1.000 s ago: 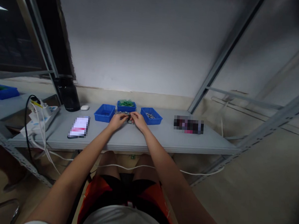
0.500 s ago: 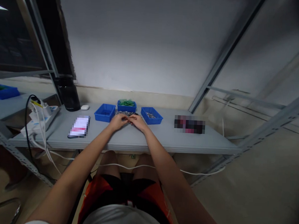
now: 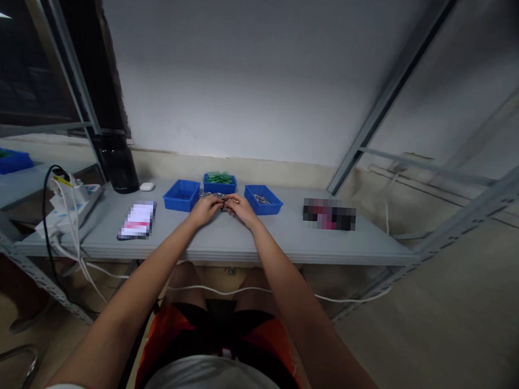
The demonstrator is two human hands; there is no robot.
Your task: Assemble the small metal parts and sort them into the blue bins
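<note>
My left hand [image 3: 206, 209] and my right hand [image 3: 240, 208] are close together over the shelf, fingers bent and pinched. What they hold is too small to make out. Just beyond my fingers lies a pile of thin metal pieces [image 3: 206, 195], partly covered by my hands. Behind the pile stands a blue bin holding green pieces [image 3: 219, 178]. To the left of my left hand is a blue bin [image 3: 181, 205] with a dark, shadowed inside. Another blue bin [image 3: 268, 209], with a few metal pieces in it, sits right of my right hand.
On the grey shelf [image 3: 292, 242] are a phone [image 3: 138, 220], a white case [image 3: 147, 186], a black bottle [image 3: 119, 167] and a power strip [image 3: 78, 205] with cables. A blurred dark and pink item [image 3: 329, 215] lies right. A white cable [image 3: 250, 288] hangs below the front edge.
The fingers of my two hands have moved slightly apart from each other, and my right hand has risen a little toward the pile. The bins have not moved.
</note>
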